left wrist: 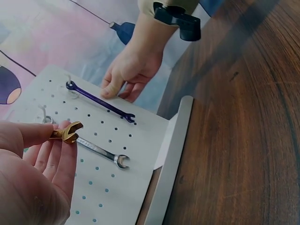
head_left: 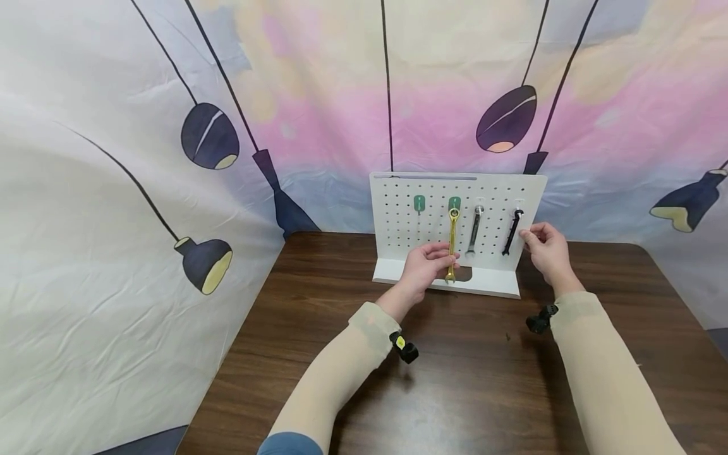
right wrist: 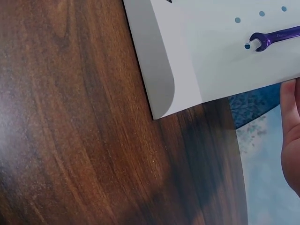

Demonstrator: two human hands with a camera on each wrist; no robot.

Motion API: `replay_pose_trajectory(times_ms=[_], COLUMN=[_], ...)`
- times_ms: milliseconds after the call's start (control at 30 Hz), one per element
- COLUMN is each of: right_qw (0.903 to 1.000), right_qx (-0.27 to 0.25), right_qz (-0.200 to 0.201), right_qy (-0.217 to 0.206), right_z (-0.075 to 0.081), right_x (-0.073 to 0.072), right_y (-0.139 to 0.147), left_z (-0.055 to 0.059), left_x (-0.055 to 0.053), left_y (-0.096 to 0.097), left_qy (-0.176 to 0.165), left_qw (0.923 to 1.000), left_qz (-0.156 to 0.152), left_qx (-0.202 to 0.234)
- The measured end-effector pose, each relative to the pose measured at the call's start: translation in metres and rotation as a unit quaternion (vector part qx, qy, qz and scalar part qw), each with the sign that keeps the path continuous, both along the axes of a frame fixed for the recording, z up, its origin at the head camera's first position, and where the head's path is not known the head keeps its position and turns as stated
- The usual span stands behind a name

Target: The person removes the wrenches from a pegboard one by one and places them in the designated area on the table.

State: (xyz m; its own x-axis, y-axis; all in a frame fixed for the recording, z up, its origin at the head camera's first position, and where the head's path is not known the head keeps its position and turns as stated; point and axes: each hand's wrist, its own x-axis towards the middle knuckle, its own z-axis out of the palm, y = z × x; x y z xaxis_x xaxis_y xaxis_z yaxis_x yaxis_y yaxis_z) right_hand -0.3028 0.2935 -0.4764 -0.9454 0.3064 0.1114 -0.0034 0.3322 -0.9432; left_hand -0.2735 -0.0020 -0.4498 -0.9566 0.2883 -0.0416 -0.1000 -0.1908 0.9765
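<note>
My left hand [head_left: 423,268] pinches a gold combination wrench [head_left: 452,240] low on its shaft. The wrench stands upright in front of the white pegboard [head_left: 392,227], its ring end overlapping a green hook [head_left: 454,202] in the head view. In the left wrist view, its open jaw end [left wrist: 70,132] pokes out past the thumb and fingers. With thumb in front and fingers behind, my right hand [head_left: 548,253] grips the board's right edge. Beside that thumb hangs a dark purple wrench [left wrist: 101,101]. Between the gold and purple wrenches hangs a silver wrench [head_left: 474,230].
Left of the gold wrench, another green hook [head_left: 419,203] holds nothing. The pegboard stands on its white base [head_left: 495,282] near the back of a brown wooden table [head_left: 455,379]. Behind it hangs a cloth backdrop [head_left: 341,114] printed with lamps.
</note>
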Motion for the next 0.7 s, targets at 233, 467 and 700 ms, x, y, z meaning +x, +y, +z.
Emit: replay_pose_trajectory(times_ms=[233,467,700], right_qw=[0.9999,0.9998,0.9996], right_qx=[-0.001,-0.015,-0.022], right_qz=[-0.005,-0.004,-0.009], right_qy=[-0.009,0.015,0.018], right_z=[-0.0005,-0.0037,-0.0048], right_x=[-0.0004,-0.002,-0.0016], right_y=[0.003,0.003,0.0006], left_z=[0.004,0.0052,0.0086], left_x=[-0.0003,0.0015,0.0038], left_y=[0.0004,-0.001,-0.002], left_qy=[-0.002,-0.003,-0.01], left_qw=[0.9999,0.9999,0.9997], left_qz=[-0.005,-0.006,-0.017], left_qx=[0.013,0.008,0.016])
